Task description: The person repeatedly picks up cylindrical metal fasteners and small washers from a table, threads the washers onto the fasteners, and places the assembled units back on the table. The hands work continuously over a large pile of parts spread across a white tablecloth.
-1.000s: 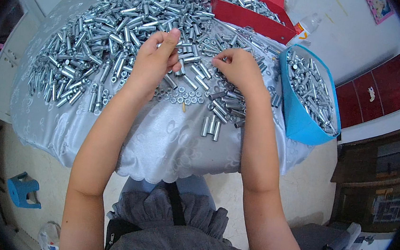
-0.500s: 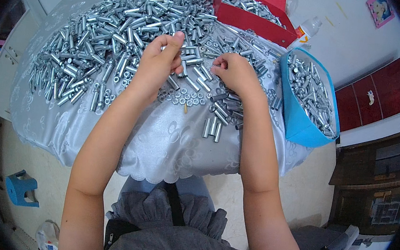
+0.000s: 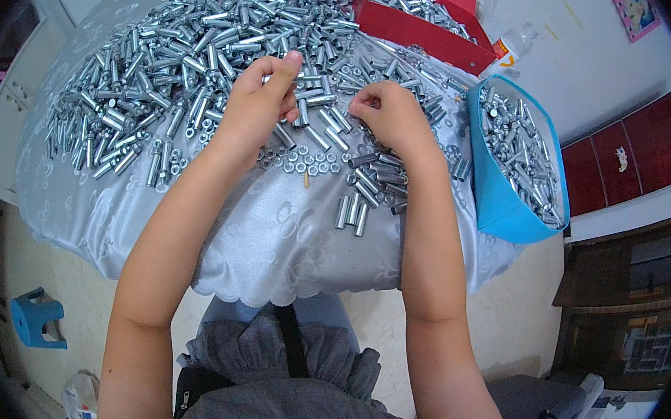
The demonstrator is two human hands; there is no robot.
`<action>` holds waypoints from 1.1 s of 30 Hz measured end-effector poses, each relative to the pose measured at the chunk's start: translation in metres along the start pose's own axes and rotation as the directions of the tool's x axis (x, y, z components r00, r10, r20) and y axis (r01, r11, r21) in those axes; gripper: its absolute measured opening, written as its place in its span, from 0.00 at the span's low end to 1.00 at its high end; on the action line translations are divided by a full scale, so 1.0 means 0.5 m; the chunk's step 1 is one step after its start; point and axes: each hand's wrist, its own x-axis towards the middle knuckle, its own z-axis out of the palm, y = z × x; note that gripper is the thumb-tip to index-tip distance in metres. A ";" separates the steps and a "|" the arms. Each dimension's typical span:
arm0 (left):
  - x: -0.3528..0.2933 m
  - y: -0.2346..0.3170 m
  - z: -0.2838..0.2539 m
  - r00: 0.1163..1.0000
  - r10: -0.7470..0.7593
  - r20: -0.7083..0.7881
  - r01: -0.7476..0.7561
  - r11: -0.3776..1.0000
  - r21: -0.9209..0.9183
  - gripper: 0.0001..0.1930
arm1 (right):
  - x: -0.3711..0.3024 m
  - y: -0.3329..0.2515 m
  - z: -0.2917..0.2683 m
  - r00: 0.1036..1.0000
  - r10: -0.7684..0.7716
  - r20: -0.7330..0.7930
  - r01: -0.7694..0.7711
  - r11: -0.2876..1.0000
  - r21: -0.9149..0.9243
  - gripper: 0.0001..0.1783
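My left hand [image 3: 255, 107] is closed above the near edge of a big pile of silver sleeve-type bolts [image 3: 206, 43], its thumb pointing up. A glint of metal shows between its fingers, but the piece is mostly hidden. To its right, my right hand [image 3: 391, 117] has thumb and fingertips pinched together; anything inside is too small or covered to make out. Between and below the hands are loose metal sleeves [image 3: 331, 120] and a cluster of hex nuts [image 3: 302, 159]. Several short sleeves [image 3: 353, 211] lie nearer me on the shiny grey tablecloth [image 3: 284, 245].
A red box [image 3: 438, 43] of metal pieces stands at the back. On the right is a blue fabric bin [image 3: 510, 221] full of bolts, with a plastic bottle [image 3: 515, 46] behind it. A blue stool [image 3: 39, 318] is on the floor at left.
Both hands have shifted very slightly left in the picture, as has the whole scene. The right hand's fingers remain pinched and the left hand stays closed.
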 end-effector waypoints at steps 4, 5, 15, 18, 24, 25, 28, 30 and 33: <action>-0.003 0.003 0.000 1.000 -0.001 0.001 0.001 1.000 0.000 0.13 | 0.004 0.003 0.004 0.999 0.050 -0.003 -0.050 0.999 -0.002 0.12; -0.003 0.003 -0.001 1.000 0.003 0.004 -0.003 1.000 0.005 0.13 | 0.003 0.000 0.002 0.999 0.044 -0.001 -0.044 0.999 -0.010 0.12; -0.007 0.008 0.001 1.000 -0.016 0.012 0.016 0.999 0.038 0.13 | -0.003 -0.001 -0.012 0.998 -0.037 0.060 0.035 0.999 0.021 0.11; -0.006 0.006 -0.003 1.000 -0.019 0.021 0.017 0.998 0.056 0.13 | -0.008 -0.007 -0.014 0.994 0.017 0.108 -0.012 0.999 -0.048 0.10; -0.005 0.003 -0.003 1.000 -0.008 0.022 0.007 0.999 0.039 0.14 | -0.019 -0.002 -0.023 0.988 -0.042 0.149 0.041 0.999 0.008 0.09; -0.005 0.003 -0.002 1.000 -0.011 0.019 0.010 0.999 0.043 0.14 | -0.020 -0.002 -0.025 0.986 -0.033 0.161 0.032 0.999 0.008 0.09; -0.006 0.005 -0.001 1.000 -0.015 0.018 0.014 0.999 0.053 0.14 | -0.022 -0.010 -0.033 0.981 -0.014 0.193 0.013 1.000 0.007 0.09; -0.007 0.005 -0.001 1.000 -0.011 0.025 0.010 0.998 0.055 0.14 | -0.023 -0.012 -0.039 0.978 -0.014 0.206 0.012 1.000 0.007 0.09; -0.007 0.005 -0.001 1.000 -0.013 0.028 0.011 0.998 0.058 0.14 | -0.023 -0.001 -0.038 0.973 -0.030 0.227 0.023 0.999 0.032 0.10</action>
